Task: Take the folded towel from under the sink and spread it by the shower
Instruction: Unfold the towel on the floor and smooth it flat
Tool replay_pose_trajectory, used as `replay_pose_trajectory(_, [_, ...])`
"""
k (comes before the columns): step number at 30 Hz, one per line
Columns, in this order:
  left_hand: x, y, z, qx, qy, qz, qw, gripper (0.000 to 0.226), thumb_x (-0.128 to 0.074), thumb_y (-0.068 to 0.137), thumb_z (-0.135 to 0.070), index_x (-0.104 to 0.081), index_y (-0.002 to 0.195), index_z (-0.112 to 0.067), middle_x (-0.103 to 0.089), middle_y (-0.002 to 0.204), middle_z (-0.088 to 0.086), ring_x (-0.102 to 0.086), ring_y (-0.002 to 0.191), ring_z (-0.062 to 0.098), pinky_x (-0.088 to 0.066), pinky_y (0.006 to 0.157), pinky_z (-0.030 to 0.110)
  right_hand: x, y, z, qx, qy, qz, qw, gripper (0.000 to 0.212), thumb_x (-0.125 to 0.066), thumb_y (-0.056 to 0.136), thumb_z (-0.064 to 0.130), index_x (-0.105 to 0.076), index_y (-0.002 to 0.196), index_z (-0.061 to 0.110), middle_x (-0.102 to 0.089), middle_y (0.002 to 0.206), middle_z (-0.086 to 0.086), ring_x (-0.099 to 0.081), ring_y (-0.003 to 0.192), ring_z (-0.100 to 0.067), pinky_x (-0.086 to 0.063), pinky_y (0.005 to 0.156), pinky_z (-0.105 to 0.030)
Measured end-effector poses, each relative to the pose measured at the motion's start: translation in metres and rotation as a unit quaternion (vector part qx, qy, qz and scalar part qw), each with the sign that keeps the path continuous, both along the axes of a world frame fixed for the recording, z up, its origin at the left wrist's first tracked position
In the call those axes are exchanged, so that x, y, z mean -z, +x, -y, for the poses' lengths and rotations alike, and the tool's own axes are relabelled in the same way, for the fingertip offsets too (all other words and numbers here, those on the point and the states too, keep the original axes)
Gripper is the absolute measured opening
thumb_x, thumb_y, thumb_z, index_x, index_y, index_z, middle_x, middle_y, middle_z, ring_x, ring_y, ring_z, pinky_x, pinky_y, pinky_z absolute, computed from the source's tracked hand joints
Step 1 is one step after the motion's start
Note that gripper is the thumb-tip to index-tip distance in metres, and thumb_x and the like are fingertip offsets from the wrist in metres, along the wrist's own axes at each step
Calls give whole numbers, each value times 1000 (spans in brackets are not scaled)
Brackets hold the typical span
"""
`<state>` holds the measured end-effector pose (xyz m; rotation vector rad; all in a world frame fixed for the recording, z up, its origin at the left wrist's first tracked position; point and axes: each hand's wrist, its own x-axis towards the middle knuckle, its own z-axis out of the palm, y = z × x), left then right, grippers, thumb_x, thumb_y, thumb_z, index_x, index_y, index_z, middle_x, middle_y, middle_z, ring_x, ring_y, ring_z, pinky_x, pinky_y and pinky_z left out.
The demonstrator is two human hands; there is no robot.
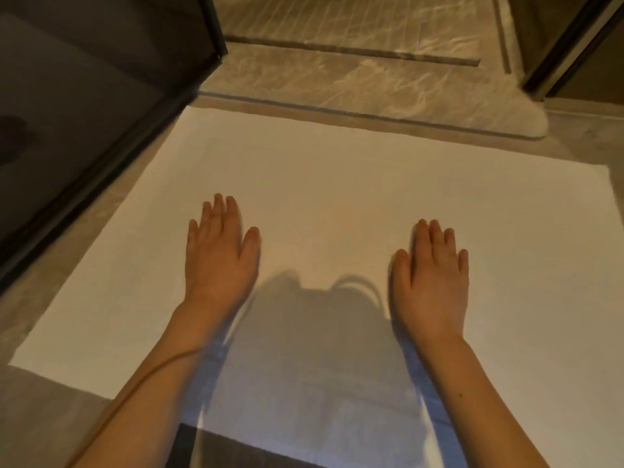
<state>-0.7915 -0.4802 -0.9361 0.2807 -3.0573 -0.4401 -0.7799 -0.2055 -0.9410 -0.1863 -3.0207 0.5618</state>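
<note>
A large white towel (324, 184) lies unfolded and flat on the floor, its far edge running along the threshold of the shower. My left hand (221, 255) rests palm down on the towel's left half, fingers together and extended. My right hand (432, 278) lies palm down on the right half in the same way. Neither hand holds anything. My shadow falls on the towel between my forearms.
The marble shower floor (354, 62) with a long drain slot lies beyond the towel. A dark glass panel (84, 113) stands at the left, close to the towel's left edge. A dark door frame (567, 55) rises at the top right.
</note>
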Motion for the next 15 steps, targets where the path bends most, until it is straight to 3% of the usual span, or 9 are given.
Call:
replay_pose_trajectory(3, [-8,3,-53,132,-2,-68,989,57,-29,99,-38,-24,152,-18,-23,160,1,-12,148,17,-13,120,41,-6,5,15,-21,-63,-59,996,55,-38,99,26,-32,151,10,-31,157,-14,-22,147,-30,-13,122,-42])
replay_pose_trajectory(5, [-6,9,-80,152,30,-58,986,53,-36,97,-35,-35,148,-20,-34,155,2,-23,145,20,-20,119,40,-2,14,19,-33,-64,-65,995,52,-47,97,20,-40,147,8,-41,150,-18,-32,141,-35,-23,118,-47])
replay_pose_trajectory(7, [4,21,-94,155,31,-33,987,52,-41,95,-34,-42,144,-17,-39,152,8,-29,142,27,-25,117,43,4,24,19,-44,-19,-43,998,51,-44,97,24,-41,146,9,-45,148,-16,-35,139,-35,-25,116,-48])
replay_pose_trajectory(11, [16,36,-98,166,-27,-13,986,54,-34,99,-35,-33,149,-15,-28,158,9,-18,147,28,-18,118,44,8,32,18,-41,28,-3,999,54,-31,99,35,-33,150,18,-33,157,-9,-21,147,-29,-13,120,-45])
replay_pose_trajectory(15, [-1,37,-98,185,-40,51,981,58,-31,100,-37,-23,152,-14,-19,160,10,-12,148,28,-14,118,43,-8,33,20,-53,35,45,997,54,-33,100,33,-29,152,17,-27,159,-9,-16,148,-28,-10,121,-45])
